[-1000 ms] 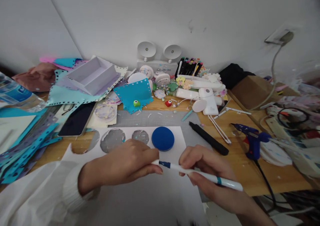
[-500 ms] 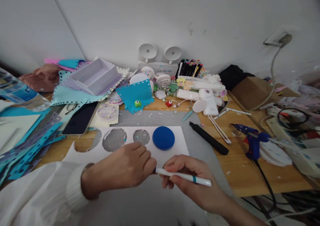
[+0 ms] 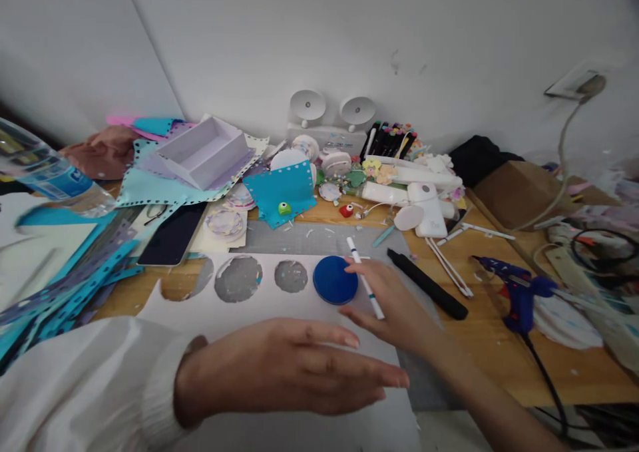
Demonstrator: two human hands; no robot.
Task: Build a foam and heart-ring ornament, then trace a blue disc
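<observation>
My right hand (image 3: pixel 397 302) reaches over the paper with its thumb and fingers apart. A white marker (image 3: pixel 368 284) with blue-green bands lies under its fingers, tilted beside a round blue lid (image 3: pixel 335 280). The fingers cross over the marker, and I cannot tell whether they touch it. My left hand (image 3: pixel 294 369) hovers over the near part of the white paper (image 3: pixel 284 309), fingers stretched out, holding nothing. Round holes are cut in the paper left of the lid, and it lies on a grey cutting mat (image 3: pixel 344 239).
At right are a black pen-shaped tool (image 3: pixel 426 284) and a blue glue gun (image 3: pixel 519 289) with its cord. A phone (image 3: pixel 172 235), a water bottle (image 3: pixel 54 172) and blue strips (image 3: pixel 84 285) lie at left. Craft pieces and a lavender box (image 3: pixel 204 152) crowd the back.
The marker has gone from between both hands to beside the blue lid. My right hand has moved forward and spread its fingers. My left hand has let go and straightened; the view shifted slightly.
</observation>
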